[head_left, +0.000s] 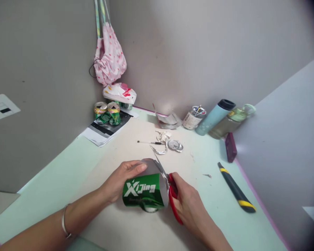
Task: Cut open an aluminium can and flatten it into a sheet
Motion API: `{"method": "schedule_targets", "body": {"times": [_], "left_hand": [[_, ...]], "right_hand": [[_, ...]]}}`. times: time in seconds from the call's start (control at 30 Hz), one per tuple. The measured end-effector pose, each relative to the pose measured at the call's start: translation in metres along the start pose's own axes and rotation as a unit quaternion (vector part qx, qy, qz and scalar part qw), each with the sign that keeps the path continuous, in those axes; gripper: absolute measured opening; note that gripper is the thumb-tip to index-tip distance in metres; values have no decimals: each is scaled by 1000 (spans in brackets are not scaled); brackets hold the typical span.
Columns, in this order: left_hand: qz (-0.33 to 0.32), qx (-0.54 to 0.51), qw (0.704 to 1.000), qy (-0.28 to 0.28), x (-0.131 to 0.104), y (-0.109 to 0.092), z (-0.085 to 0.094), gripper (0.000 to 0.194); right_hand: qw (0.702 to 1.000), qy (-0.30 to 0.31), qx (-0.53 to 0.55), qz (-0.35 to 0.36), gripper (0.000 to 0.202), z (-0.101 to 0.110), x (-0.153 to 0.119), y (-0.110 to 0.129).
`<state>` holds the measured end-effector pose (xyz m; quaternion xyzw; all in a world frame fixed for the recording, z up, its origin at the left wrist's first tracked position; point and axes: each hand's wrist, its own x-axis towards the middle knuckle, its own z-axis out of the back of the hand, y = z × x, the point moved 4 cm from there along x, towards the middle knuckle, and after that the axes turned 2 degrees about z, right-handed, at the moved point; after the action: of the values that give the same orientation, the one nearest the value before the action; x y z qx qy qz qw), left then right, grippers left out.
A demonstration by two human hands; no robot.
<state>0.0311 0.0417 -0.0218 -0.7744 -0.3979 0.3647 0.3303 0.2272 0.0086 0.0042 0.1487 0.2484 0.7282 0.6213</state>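
Observation:
A green sheet of can metal [142, 191] with white "XiJing" lettering curls in front of me at the table's middle. My left hand [127, 176] grips its left side, thumb on top of the grey inner face and fingers mostly hidden behind. In my right hand [185, 195] are red-handled scissors [176, 205], my fingers wrapped round the handles. The scissor blades lie along the sheet's right edge, tips pointing up and left past it. Just beyond the tips lie a curled metal strip [161, 152], silver can ends [175, 145] and a black pen [151, 142].
Dented green cans [114, 113] stand on papers [96, 136] at the back left, below a hanging pink bag [111, 55]. Along the back are bent metal sheets [170, 121], a pen jar [193, 118] and a blue bottle [214, 116]. A black-and-yellow cutter [237, 188] lies at right.

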Motion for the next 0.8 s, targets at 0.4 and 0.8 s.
{"method": "schedule_targets", "body": {"times": [0.4,0.8], "left_hand": [[7,-14,1000,10,0,4,0,33],[14,-29,999,32,0,3,-4,33]], "right_hand": [[990,106,92,-12,19,4,-1,2],[996,77,52,-14,21,5,-1,-5]]}}
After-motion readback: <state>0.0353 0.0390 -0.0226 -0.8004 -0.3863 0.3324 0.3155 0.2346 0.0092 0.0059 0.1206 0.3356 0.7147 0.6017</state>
